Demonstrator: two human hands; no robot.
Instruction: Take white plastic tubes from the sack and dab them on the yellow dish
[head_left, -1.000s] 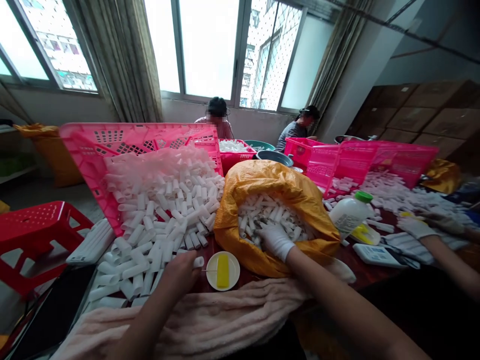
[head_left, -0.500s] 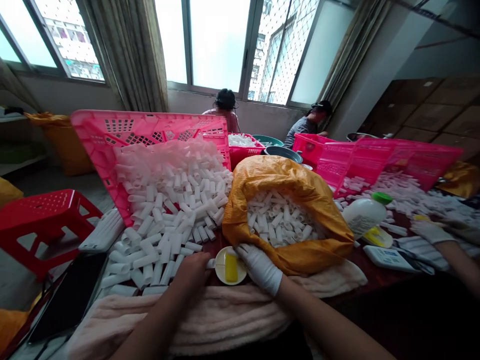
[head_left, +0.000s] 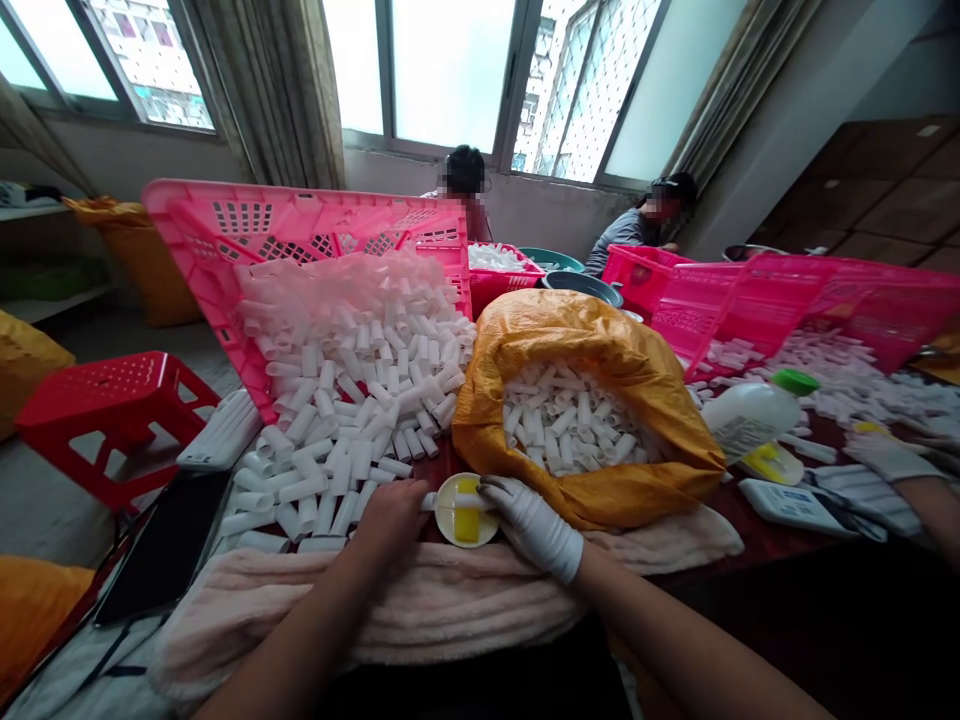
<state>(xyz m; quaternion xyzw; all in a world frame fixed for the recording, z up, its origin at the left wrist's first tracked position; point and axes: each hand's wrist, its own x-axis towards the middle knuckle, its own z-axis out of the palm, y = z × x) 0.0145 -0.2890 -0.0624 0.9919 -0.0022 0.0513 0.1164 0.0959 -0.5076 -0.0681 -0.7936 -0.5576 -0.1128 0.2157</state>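
Observation:
My bare left hand (head_left: 391, 514) is closed on a small white tube (head_left: 428, 501) beside a round white dish (head_left: 466, 496) that holds a yellow sponge. My gloved right hand (head_left: 534, 524) pinches another white tube (head_left: 466, 498) over the dish. A pile of white tubes (head_left: 352, 400) spills from a tipped pink basket (head_left: 225, 240) on the left. An orange bag (head_left: 592, 400) full of white tubes stands just behind the dish. A pink towel (head_left: 420, 610) covers the table edge under my wrists.
A red stool (head_left: 112, 410) stands at left, with a black phone (head_left: 165, 545) near it. A white bottle with a green cap (head_left: 754, 412) lies right of the bag. A co-worker's gloved hand (head_left: 889, 455) works at right beside more pink baskets (head_left: 795, 300). Two people sit by the window.
My right hand came out of the orange bag with a tube and moved down to the dish. My left hand drew closer to the dish.

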